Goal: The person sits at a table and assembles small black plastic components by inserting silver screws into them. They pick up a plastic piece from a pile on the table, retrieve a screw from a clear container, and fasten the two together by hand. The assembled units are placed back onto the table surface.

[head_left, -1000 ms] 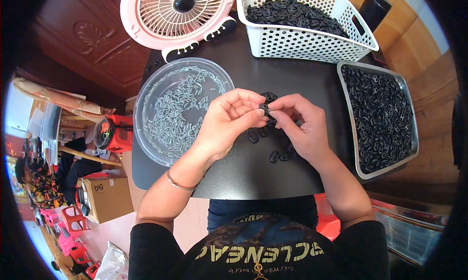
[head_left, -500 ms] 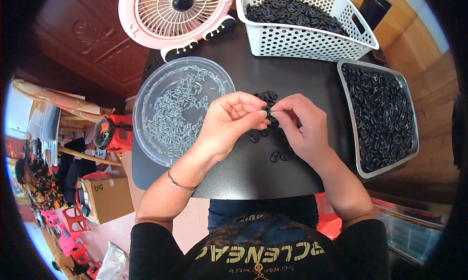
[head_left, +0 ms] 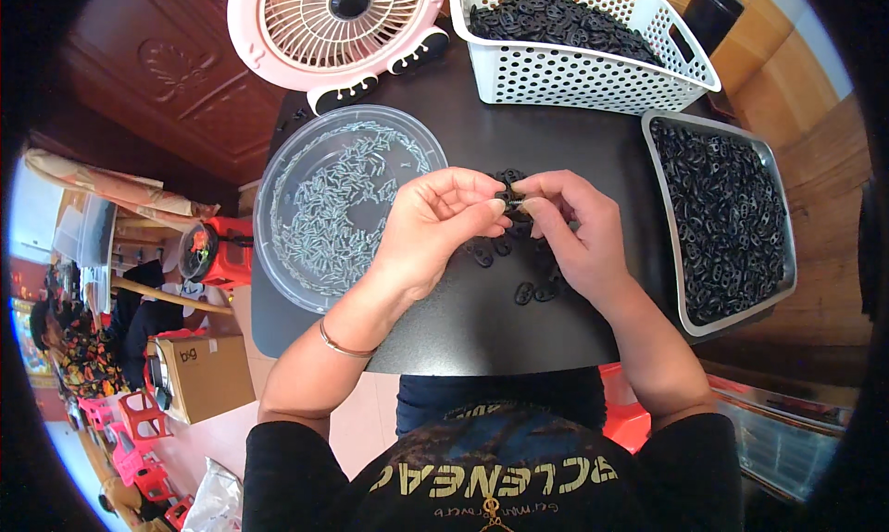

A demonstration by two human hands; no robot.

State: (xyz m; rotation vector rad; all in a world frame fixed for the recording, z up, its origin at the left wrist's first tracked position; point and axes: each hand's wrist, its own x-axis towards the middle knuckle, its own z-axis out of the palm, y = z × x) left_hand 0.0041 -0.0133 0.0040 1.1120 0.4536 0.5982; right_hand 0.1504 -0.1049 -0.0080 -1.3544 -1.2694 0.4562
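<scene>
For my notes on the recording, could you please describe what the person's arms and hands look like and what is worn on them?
Both hands, the left hand and the right hand, are bare, without gloves or rings that I can see. The forearms are bare too. A thin metal bangle sits on the left wrist. Black sleeves begin near the elbows.

A brown cardboard box (head_left: 199, 376) stands on the floor below and to the left of the black table (head_left: 444, 319), just off its near left corner. It is squarish, plain brown, with a small dark printed mark on the side facing up. Farther below the table's left corner, near the picture's lower rim, lies a crumpled silvery plastic bag (head_left: 220, 500). No screens or signs are visible.
</scene>
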